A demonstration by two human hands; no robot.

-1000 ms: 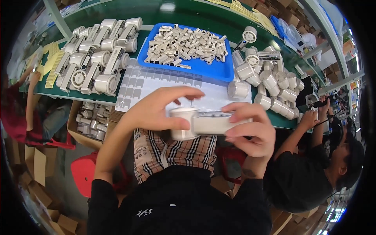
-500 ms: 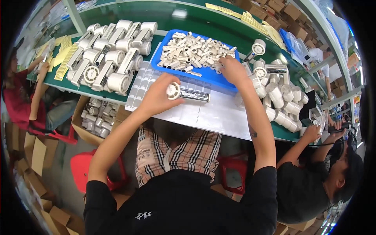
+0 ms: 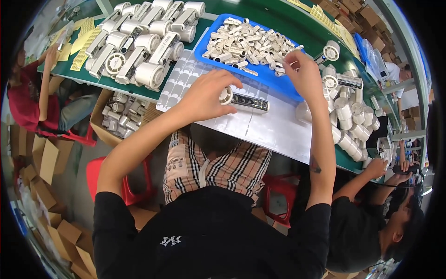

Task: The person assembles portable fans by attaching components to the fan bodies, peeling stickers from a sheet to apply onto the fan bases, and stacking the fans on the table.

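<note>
A white handheld fan [image 3: 251, 102] with a round grille head lies level over the pale sheet in front of me, its handle's inner circuit parts exposed. Around the grille end curl the thumb and fingers of my left hand [image 3: 206, 94], hiding part of the head. My right hand [image 3: 304, 74] is at the right end of a blue tray [image 3: 260, 77] heaped with small cream plastic pieces [image 3: 251, 44]. Its fingertips are pinched together; whatever is between them is too small to make out.
Rows of white fans [image 3: 139, 51] stand at the left of the green table. More fans [image 3: 346, 111] are piled at the right. Below the left edge sits a cardboard box [image 3: 104, 130] of white parts. One person works at far left, another at right [image 3: 367, 228].
The whole view has shifted, so the table sits higher and farther right. My right fingers have come slightly out of the pieces. My left fingers reach farther along the fan.
</note>
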